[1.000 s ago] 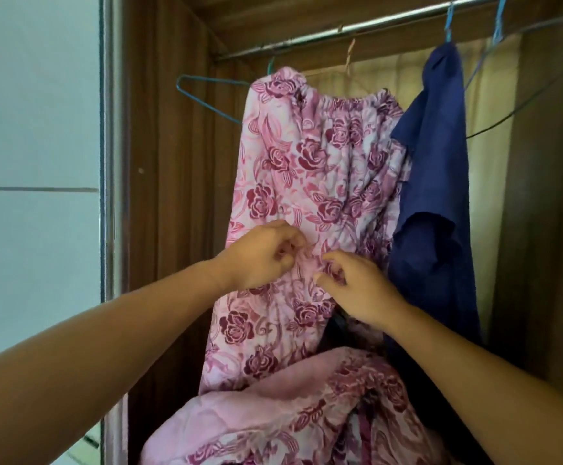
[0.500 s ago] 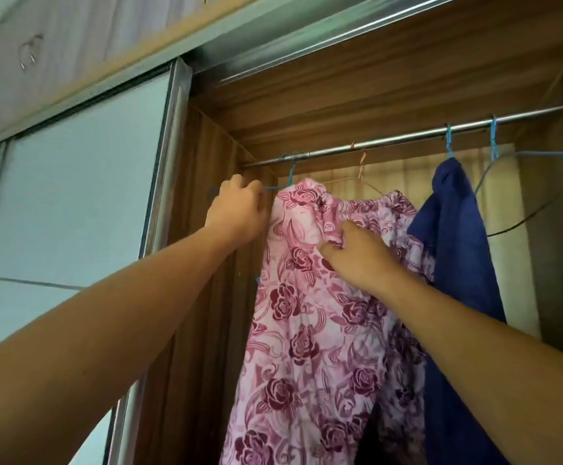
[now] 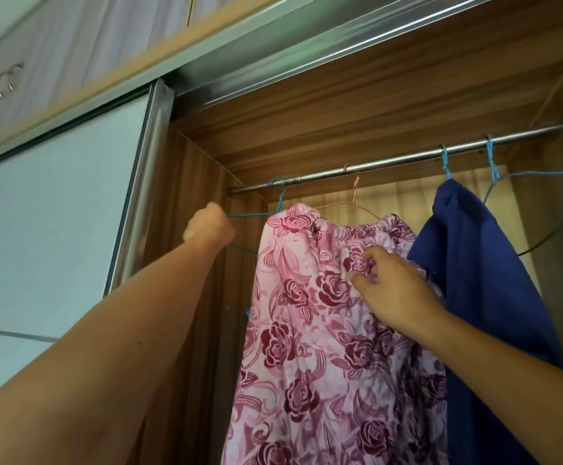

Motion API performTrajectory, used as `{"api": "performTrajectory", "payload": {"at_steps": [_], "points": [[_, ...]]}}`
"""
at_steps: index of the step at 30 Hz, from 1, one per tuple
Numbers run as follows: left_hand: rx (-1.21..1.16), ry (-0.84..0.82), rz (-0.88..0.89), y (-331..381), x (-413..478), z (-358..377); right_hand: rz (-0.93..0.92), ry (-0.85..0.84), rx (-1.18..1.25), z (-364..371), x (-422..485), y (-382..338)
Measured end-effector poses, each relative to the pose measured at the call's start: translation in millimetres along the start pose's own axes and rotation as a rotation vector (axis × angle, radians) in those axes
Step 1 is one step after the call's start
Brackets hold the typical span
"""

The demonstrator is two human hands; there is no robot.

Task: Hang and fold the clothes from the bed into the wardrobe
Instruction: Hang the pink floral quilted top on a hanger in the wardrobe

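Observation:
A pink garment with dark red roses (image 3: 310,330) hangs from the steel wardrobe rail (image 3: 391,161), its gathered waistband on a thin tan wire hanger (image 3: 355,196). A blue wire hanger (image 3: 256,214) hangs at the rail's left end, and my left hand (image 3: 208,226) grips its left corner in a fist. My right hand (image 3: 394,290) pinches the floral cloth just below the waistband. A dark blue garment (image 3: 475,280) hangs to the right on another blue hanger.
An empty blue wire hanger (image 3: 542,177) hangs at the far right of the rail. The wardrobe's wooden side wall (image 3: 193,196) and a sliding door with a metal frame (image 3: 139,196) stand to the left. Upper cupboard doors run above.
My left hand has slid left along the blue hanger, away from the floral garment. My right hand has dropped slightly and moved right on the cloth. Earlier both hands were lower on the fabric.

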State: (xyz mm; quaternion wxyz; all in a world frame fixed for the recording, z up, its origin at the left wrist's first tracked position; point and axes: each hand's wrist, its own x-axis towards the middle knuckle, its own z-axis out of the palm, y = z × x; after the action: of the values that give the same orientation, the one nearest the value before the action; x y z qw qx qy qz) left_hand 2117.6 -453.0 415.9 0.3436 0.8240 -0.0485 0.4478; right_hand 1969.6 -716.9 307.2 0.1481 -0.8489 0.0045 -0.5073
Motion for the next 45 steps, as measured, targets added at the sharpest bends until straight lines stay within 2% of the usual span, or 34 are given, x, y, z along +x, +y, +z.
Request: {"api": "performTrajectory", "payload": {"at_steps": [4, 7, 12, 16, 21, 32, 40, 45], "points": [[-0.042, 0.102, 0.066, 8, 5, 9, -0.006, 0.034, 0.007, -3, 0, 8], [0.105, 0.251, 0.1, 2, 10, 13, -0.013, 0.05, 0.001, -4, 0, 12], [-0.065, 0.074, -0.007, -19, 35, 20, 0.003, -0.007, 0.001, -10, 12, 15], [-0.19, 0.12, 0.009, -19, 37, 20, -0.003, -0.025, -0.018, -17, 25, 9], [-0.227, 0.113, 0.148, 4, 30, 17, -0.037, -0.038, -0.033, -23, 36, 3], [0.132, 0.183, 0.254, 54, 30, 22, -0.092, -0.074, -0.026, -16, 42, 10], [0.178, 0.072, 0.226, 52, 25, 12, -0.081, -0.214, -0.098, -11, 29, 19], [0.236, -0.004, 0.192, 21, 0, 3, -0.08, -0.29, -0.12, -12, 15, 18]]}}
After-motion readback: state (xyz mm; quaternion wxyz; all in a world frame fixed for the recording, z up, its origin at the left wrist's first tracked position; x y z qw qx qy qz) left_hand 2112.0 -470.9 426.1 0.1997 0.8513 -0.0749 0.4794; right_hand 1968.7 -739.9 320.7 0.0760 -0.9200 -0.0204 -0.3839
